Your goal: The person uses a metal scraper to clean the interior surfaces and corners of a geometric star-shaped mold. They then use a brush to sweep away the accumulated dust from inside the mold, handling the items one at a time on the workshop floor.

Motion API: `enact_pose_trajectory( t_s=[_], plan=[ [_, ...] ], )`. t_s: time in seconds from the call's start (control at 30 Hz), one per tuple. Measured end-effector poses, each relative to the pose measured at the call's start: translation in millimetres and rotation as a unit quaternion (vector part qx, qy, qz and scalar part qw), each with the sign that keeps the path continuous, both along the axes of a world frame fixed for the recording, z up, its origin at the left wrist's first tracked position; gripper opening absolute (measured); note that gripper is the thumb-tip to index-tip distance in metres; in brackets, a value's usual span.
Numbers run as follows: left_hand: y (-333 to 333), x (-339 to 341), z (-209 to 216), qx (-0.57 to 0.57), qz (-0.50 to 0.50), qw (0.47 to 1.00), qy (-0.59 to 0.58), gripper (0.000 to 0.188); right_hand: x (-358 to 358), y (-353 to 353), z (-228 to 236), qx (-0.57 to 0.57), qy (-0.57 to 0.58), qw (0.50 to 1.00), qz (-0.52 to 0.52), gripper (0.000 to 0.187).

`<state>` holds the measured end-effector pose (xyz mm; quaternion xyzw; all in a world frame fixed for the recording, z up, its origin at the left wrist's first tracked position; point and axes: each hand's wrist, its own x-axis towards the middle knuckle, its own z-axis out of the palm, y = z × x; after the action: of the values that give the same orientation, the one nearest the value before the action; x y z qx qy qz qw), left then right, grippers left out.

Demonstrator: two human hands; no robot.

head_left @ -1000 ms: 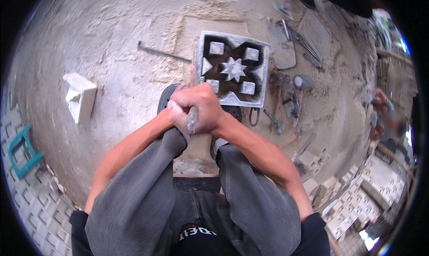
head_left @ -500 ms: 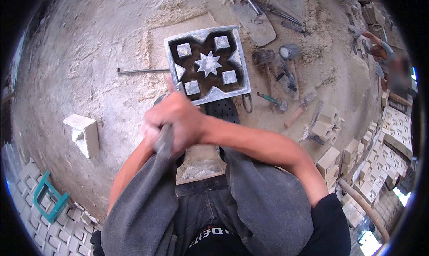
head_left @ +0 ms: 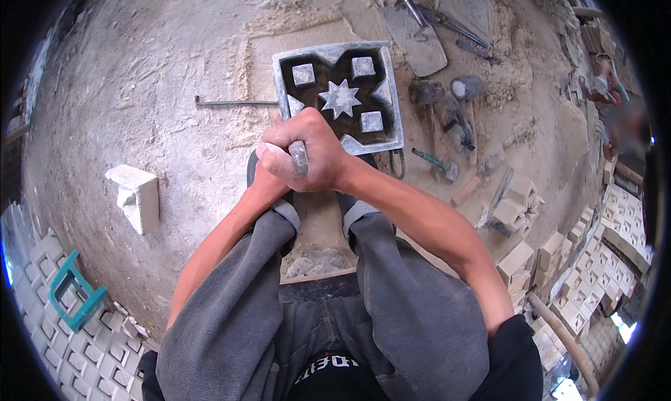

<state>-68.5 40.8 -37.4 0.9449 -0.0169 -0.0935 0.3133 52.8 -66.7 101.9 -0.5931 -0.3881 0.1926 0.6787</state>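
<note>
We see both hands clasped together above the near left corner of a square, grey metal mould (head_left: 395,107), which lies on the pale, dusty floor (head_left: 175,93) in front of the knees. The right hand (head_left: 321,153) is curled tight around a rounded, dark grey bar (head_left: 299,158), whose blunt end points up toward us. The left hand (head_left: 277,167) is pressed in just beside that end, but most of its fingers are hidden, so we cannot tell whether they grip the bar too. The bar's other end is out of sight beneath the hands.

Inside the mould we see a pale, eight-pointed star (head_left: 340,98) in the middle, with raised square posts around it. A narrow, dark metal rod (head_left: 234,103) runs over the floor to the mould's left side, and a dark loop (head_left: 398,163) sticks out from its near right edge.

To the right we find a flat, grey metal plate (head_left: 419,51), two mallets with broad round heads (head_left: 466,88), and a small hammer with a green handle (head_left: 435,162). Beyond these, beige patterned blocks (head_left: 594,268) stand in rows, and another person (head_left: 608,97) appears, blurred, near the edge.

To the left, a chipped, off-white block (head_left: 143,198) sits on the floor, with a teal frame (head_left: 72,292) nearer us, over pale grey tiles (head_left: 52,338).
</note>
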Motion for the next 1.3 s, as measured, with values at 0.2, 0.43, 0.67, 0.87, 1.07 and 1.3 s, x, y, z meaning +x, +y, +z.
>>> enact_pose_trajectory(
  t_s=[0.2,0.43,0.67,0.87,1.07,1.3],
  plan=[
    [4,-1,5,-0.036,0.046,0.998,0.027,0.057,-2,-2,14,0.007,-0.019,1.000,-0.012,0.026],
    [-10,4,-15,-0.053,0.084,0.994,0.048,0.107,25,2,7,-0.016,0.082,0.995,-0.062,0.048],
    [-2,3,2,-0.019,0.068,0.997,0.020,0.139,22,-31,81,0.024,0.075,0.989,-0.122,0.037],
    [-5,14,21,-0.045,0.087,0.987,0.128,0.135,9,-49,68,0.105,0.223,0.954,-0.172,0.044],
    [-2,9,21,-0.006,0.096,0.988,0.122,0.137,-16,-44,23,0.081,0.110,0.976,-0.171,0.034],
    [-1,7,6,-0.032,0.102,0.988,0.112,0.131,-13,-45,5,-0.092,0.000,0.995,0.037,0.039]
  ],
)
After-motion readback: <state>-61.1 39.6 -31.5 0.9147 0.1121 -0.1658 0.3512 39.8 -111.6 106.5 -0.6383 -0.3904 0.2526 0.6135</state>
